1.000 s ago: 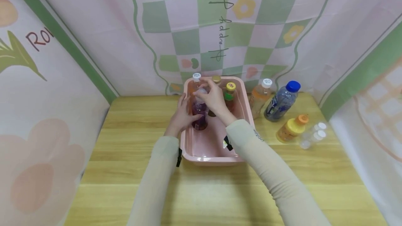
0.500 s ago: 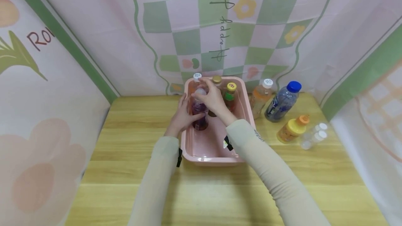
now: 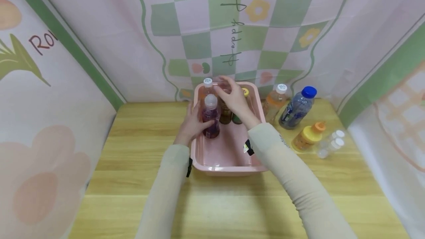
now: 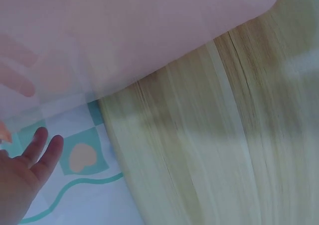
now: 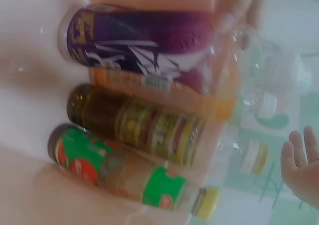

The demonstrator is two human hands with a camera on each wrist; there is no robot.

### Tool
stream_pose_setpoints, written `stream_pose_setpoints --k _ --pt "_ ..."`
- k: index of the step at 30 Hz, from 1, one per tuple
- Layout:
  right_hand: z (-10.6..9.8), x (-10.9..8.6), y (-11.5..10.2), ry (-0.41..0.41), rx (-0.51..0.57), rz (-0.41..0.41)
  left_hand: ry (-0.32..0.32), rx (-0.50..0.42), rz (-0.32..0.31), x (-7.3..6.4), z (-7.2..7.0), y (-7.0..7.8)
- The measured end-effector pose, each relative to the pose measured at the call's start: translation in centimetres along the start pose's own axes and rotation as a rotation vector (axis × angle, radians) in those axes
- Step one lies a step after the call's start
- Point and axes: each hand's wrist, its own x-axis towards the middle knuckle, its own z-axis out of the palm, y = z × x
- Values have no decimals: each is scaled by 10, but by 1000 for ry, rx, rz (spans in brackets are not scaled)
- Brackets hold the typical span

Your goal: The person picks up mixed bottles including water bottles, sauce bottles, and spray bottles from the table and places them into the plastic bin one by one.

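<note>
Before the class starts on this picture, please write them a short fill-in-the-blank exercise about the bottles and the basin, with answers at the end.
1. The basin on the wooden table is coloured ____.
2. The bottle touched by the left hand has a mainly ____ label.
3. The yellow bottle wears an ____ cap.
4. The blue-capped bottle stands ____ the basin (inside or outside).

Missing words: pink; purple; orange; outside.
</note>
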Motion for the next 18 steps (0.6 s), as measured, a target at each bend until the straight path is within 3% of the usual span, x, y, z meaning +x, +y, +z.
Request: stream_pose_setpoints --k 5,12,18 --pt "-20 4 -3 66 -2 10 1 -3 8 0 0 -1" --pt "-51 11 4 222 8 17 -6 22 -6 0 -1 0" --pt "-79 12 16 362 -60 54 -15 11 8 1 -1 0"
